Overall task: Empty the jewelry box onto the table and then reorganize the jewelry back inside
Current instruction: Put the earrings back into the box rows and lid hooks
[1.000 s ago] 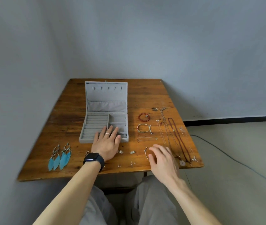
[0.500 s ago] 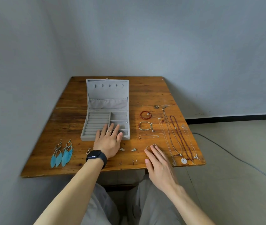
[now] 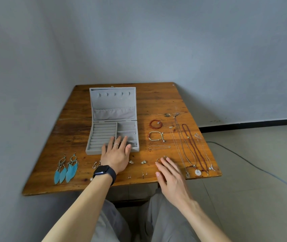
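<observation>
The grey velvet jewelry box (image 3: 93, 152) stands open, lid upright, left of the middle of the worn wooden table (image 3: 156, 100), and its compartments look bare. The left hand (image 3: 116, 156) rests flat, fingers spread, on the box's near compartments. The right hand (image 3: 172, 177), fingers straight and close together, lies at the near edge with its fingertips at a thin metal hoop (image 3: 163, 157). It is the nearer hand, and the box lies away and to its left. Long necklaces (image 3: 198, 172) run far-to-near along the right edge. Grey walls (image 3: 191, 49) meet behind the table, above a pale floor (image 3: 261, 206).
</observation>
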The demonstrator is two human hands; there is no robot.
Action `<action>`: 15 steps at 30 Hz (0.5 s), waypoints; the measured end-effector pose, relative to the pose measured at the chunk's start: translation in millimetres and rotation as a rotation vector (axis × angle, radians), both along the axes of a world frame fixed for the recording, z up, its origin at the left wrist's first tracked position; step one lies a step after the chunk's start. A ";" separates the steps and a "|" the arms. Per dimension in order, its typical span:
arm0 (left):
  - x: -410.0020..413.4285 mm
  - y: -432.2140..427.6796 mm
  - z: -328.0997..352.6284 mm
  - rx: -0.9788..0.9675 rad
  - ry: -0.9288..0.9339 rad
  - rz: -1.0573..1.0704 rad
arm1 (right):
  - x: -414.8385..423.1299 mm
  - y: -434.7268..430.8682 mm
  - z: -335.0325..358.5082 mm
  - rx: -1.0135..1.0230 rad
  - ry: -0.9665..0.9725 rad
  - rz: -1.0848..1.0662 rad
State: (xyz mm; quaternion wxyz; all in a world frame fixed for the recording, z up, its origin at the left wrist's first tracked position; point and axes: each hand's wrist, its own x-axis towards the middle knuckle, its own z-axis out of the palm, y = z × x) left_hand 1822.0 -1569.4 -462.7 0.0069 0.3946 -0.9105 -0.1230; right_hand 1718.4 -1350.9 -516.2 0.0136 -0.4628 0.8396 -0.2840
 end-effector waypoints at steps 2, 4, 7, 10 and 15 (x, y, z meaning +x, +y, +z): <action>0.7 -0.6 -0.7 -0.003 0.003 -0.002 | 0.4 -0.1 1.4 0.009 -0.006 0.000; 0.6 -1.4 -0.3 0.004 0.002 -0.006 | -0.1 -0.5 3.9 0.019 -0.009 0.006; 1.1 -4.4 2.7 0.052 0.031 -0.027 | -1.0 0.6 9.5 0.006 -0.010 0.016; 8.2 -7.9 8.8 0.086 0.124 -0.068 | -0.4 4.4 14.2 -0.024 -0.023 0.025; 40.5 -4.2 21.0 0.016 0.236 -0.139 | 5.8 1.4 28.2 -0.093 -0.049 0.027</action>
